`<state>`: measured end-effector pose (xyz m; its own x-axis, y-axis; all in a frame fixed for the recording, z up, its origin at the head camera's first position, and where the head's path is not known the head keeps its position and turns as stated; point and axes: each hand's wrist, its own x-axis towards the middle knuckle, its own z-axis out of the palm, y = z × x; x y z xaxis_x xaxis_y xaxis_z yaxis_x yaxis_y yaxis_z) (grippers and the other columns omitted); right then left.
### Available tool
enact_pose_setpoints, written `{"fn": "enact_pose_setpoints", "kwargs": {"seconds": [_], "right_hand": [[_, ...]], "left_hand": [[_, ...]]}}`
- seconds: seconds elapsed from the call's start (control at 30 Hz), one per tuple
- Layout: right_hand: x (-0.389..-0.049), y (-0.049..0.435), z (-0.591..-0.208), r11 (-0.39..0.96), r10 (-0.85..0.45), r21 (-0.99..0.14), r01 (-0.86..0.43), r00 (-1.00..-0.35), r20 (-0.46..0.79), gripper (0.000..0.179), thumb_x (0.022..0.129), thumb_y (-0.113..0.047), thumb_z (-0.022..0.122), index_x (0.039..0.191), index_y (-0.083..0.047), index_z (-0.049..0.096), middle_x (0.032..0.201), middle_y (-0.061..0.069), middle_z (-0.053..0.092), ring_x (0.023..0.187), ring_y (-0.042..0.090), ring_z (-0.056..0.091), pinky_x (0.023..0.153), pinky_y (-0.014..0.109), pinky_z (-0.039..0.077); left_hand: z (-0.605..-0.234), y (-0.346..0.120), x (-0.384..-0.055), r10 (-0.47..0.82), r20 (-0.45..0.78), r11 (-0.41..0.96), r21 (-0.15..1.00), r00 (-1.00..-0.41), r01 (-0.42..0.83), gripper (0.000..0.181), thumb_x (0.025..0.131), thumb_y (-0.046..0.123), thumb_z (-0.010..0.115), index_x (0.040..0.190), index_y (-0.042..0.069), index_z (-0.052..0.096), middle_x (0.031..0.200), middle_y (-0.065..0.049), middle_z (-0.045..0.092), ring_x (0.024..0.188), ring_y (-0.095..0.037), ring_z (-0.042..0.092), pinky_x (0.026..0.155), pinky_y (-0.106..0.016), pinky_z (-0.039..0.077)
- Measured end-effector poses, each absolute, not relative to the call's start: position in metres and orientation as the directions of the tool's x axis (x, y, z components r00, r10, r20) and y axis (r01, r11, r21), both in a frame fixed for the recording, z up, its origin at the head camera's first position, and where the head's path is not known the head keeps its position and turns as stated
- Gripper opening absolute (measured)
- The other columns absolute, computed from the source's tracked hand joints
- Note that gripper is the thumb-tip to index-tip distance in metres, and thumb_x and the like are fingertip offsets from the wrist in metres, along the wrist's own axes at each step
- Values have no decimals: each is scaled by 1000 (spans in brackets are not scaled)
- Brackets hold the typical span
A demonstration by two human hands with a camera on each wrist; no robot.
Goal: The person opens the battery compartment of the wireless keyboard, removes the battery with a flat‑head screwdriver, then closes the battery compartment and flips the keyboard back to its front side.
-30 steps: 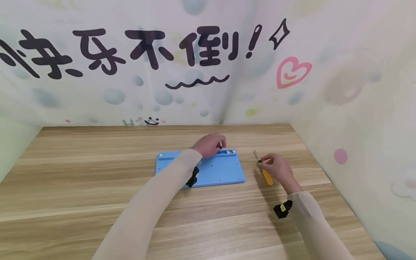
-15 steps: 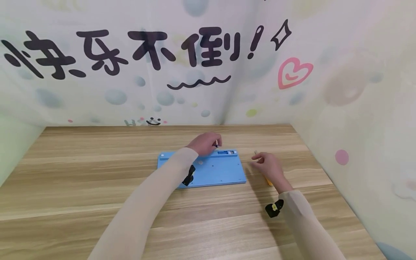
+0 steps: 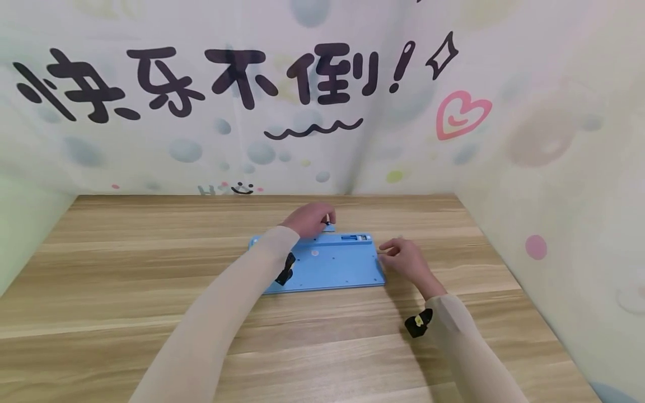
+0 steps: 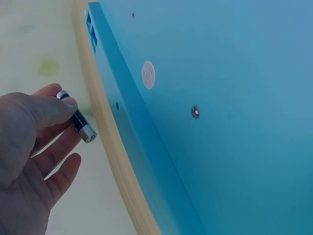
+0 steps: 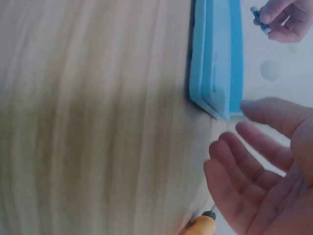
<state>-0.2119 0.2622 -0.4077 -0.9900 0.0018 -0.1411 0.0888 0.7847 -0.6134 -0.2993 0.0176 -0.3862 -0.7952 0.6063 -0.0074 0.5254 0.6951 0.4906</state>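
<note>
A light-blue keyboard (image 3: 332, 275) lies underside up on the table, its small battery compartment (image 3: 349, 238) uncovered at the far right. Above its far edge is my left hand (image 3: 308, 220); thumb and fingers pinch a dark-blue and silver battery (image 4: 80, 120). Under those fingers shows a small light-blue piece (image 3: 328, 228). My right hand (image 3: 409, 262) has loosely bent, parted fingers and holds nothing, with its fingertips right at the keyboard's right edge. A screwdriver with an orange-yellow handle (image 5: 199, 226) lies below that hand in the right wrist view, mostly hidden in the head view.
The wood-grain table (image 3: 166, 291) meets a printed cloth wall (image 3: 242, 157) at the back and another on the right (image 3: 554, 196). Small screws and a round pale sticker (image 4: 148, 75) dot the keyboard's underside.
My right hand has moved left from the screwdriver, which its fingers were on, to the keyboard's right edge. My left hand has drawn left, away from the battery compartment, with the battery.
</note>
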Motion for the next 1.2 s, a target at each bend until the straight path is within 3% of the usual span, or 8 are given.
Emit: {"fn": "enact_pose_setpoints", "kwargs": {"seconds": [0.53,1.2], "right_hand": [[-220,267,-418,718,-157,-696,12,-971,-180,25,84,-11,66,108,-4,62,97,12,59,82,22,55,63,31,51],[-224,271,-422,657,-175,-753,39,-964,-202,27,82,-5,67,108,-1,61,91,12,57,79,22,56,59,31,52]], "left_hand": [[-392,-16,-302,553,-47,736,495,-832,461,16,89,2,56,103,8,62,102,-6,59,91,-20,52,83,-33,44],[-414,-40,-316,477,-80,773,513,-875,374,20,85,-5,58,95,9,67,96,-6,59,89,-21,52,81,-36,44]]}}
